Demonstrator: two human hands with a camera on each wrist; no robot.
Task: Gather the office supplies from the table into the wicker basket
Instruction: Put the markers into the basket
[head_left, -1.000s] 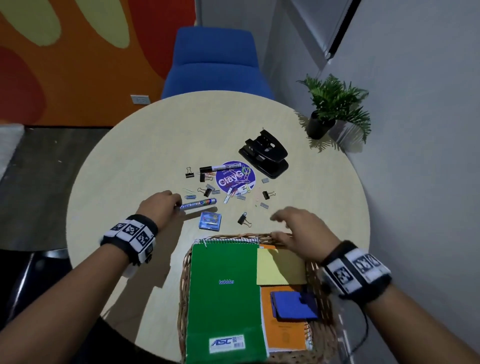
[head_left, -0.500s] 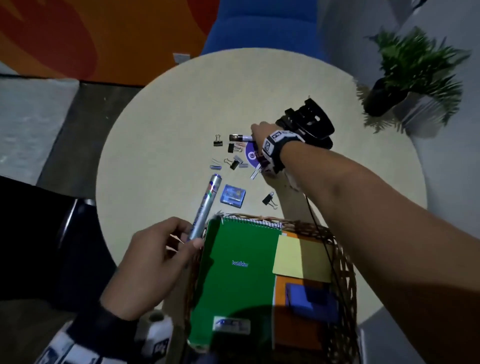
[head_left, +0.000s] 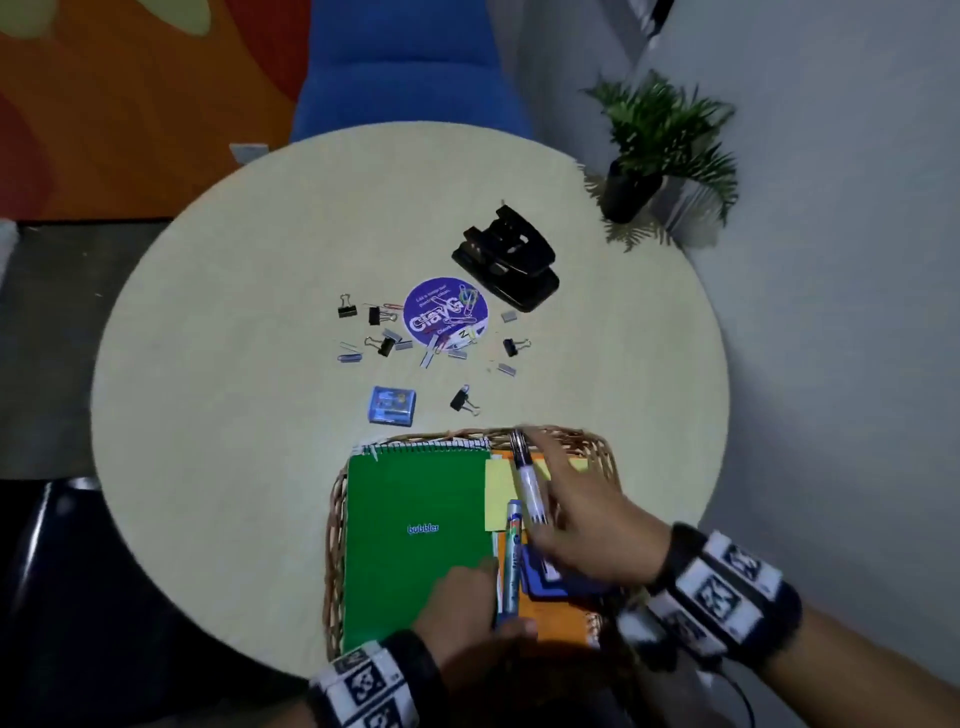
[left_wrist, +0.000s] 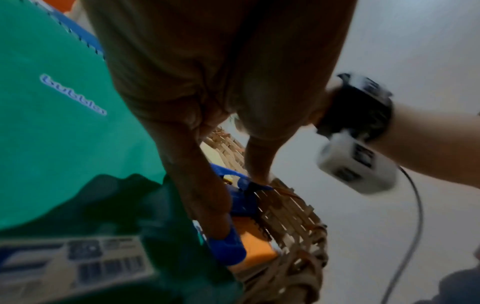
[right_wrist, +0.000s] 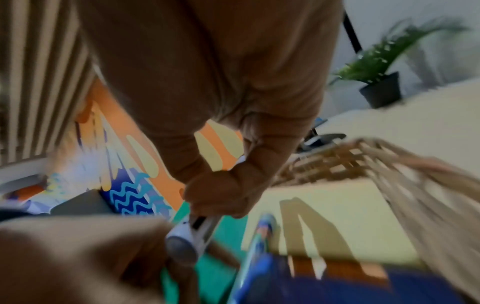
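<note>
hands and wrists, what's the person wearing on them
Both forearms are bare, with no sleeves. Each wrist has a black band carrying white panels printed with black square tag markings: left band, right band. A white boxy unit hangs under the right wrist, and a thin grey cable trails from it. The left hand and right hand wear no gloves; I see no rings.

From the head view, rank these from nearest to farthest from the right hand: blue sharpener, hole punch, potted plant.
Measured from the right hand, over the basket:
1. Blue sharpener, on the table just beyond the basket, to the left.
2. Hole punch, farther across the table.
3. Potted plant, beyond the table's far right edge.
</note>
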